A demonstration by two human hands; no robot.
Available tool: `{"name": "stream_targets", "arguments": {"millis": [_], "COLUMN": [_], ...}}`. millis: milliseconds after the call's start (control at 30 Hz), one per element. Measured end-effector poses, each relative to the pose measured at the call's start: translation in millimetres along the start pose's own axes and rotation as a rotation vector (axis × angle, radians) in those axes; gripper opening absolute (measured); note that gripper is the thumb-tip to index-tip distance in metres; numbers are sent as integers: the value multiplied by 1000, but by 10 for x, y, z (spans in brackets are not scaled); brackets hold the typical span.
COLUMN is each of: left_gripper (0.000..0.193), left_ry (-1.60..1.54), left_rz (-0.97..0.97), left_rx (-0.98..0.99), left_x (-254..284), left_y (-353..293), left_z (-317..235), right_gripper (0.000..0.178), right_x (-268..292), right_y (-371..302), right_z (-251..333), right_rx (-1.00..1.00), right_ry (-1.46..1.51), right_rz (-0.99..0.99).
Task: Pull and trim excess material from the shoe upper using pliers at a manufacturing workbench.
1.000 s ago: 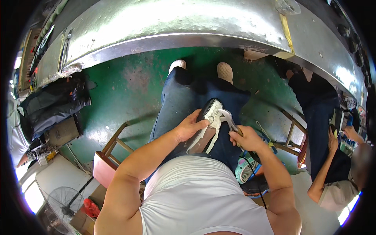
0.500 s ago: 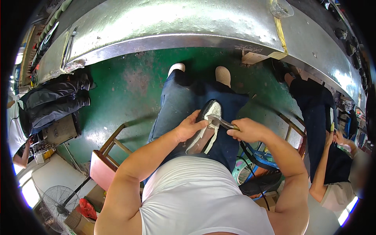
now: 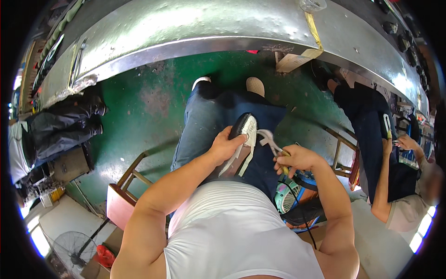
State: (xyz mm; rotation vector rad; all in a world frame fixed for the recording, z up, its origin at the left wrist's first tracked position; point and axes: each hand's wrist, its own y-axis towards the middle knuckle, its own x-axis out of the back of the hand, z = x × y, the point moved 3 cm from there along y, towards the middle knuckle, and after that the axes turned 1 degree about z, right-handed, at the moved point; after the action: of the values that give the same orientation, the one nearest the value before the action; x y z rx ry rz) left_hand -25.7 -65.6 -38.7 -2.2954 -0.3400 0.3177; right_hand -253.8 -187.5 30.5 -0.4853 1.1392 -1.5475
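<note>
A shoe upper (image 3: 250, 131), sole side up, lies over my lap with its toe pointing away from me. Its underside is white, its toe edge black, and loose pale strips trail from it towards my waist. My left hand (image 3: 226, 146) is closed around its left side, thumb pressed on the white underside. To the right of the shoe, apart from it, my right hand (image 3: 297, 159) grips a pair of lasting pincers (image 3: 274, 148) by yellowish handles. The pincers' grey, slightly blurred head is nearest the shoe's right edge.
A metal-topped workbench (image 3: 186, 23) curves across the front, with a clear plastic cup (image 3: 313, 5) on it. Wooden stools (image 3: 121, 202) stand on either side. A co-worker (image 3: 395, 186) sits at the right, another person (image 3: 60, 128) at the left. A fan (image 3: 74, 249) stands lower left.
The pincers have come off the white underside and moved right with my right hand. My left hand keeps its hold on the shoe upper. The whole view has shifted slightly.
</note>
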Motion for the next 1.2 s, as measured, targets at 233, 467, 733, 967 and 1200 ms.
{"name": "stream_targets", "arguments": {"millis": [233, 467, 733, 967, 1200], "left_gripper": [55, 61, 58, 65, 105], "left_ry": [186, 152, -33, 8, 517], "left_rz": [-5, 93, 202, 180, 367], "left_rx": [-21, 17, 88, 30, -343], "left_x": [-29, 53, 107, 61, 283], "left_y": [-116, -87, -46, -30, -443], "left_z": [-109, 14, -65, 51, 425], "right_gripper": [43, 43, 32, 36, 43], "right_x": [-382, -431, -704, -1020, -799], "right_y": [212, 262, -181, -114, 41], "right_z": [462, 333, 78, -49, -273], "right_rx": [376, 419, 252, 291, 251], "right_ry": [-782, -603, -566, -864, -690], "right_rz": [-484, -517, -267, -435, -307]}}
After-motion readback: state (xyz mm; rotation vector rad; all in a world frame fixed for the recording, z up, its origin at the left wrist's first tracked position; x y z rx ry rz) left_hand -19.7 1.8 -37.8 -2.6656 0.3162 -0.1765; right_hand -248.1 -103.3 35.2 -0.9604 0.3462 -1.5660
